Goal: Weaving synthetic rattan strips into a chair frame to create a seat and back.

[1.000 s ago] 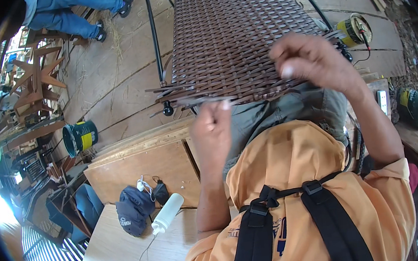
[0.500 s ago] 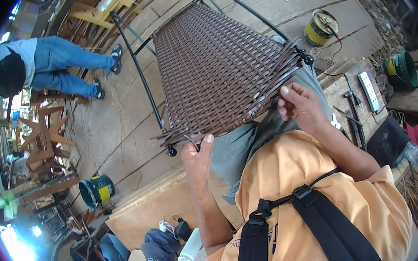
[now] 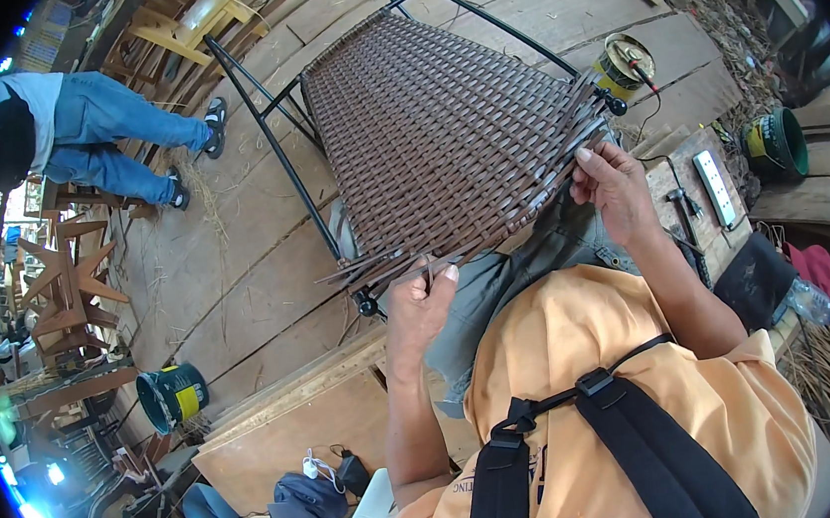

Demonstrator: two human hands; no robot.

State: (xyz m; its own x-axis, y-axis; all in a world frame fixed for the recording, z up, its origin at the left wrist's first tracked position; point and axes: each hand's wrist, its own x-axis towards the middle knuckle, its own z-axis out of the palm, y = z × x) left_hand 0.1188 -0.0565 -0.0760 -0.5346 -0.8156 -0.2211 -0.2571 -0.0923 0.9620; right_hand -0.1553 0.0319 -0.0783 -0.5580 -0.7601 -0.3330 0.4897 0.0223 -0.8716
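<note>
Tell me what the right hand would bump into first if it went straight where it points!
Probably the near edge of the brown woven panel. The right hand has its fingertips right by that edge, maybe touching; depth is hard to judge here.

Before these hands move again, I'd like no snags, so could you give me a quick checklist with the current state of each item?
1. Left hand has a strand: ok, pinched at the near edge of the woven panel.
2. Right hand has a firm hold: cannot tell; its fingertips are at the panel's edge, near the right corner.
3. Loose strand ends tucked in: not ok, several stick out at the left corner.
4. Black frame steady: cannot tell, its supports are partly hidden.
5. Other person apart from the frame: ok, standing off to the left.
</note>
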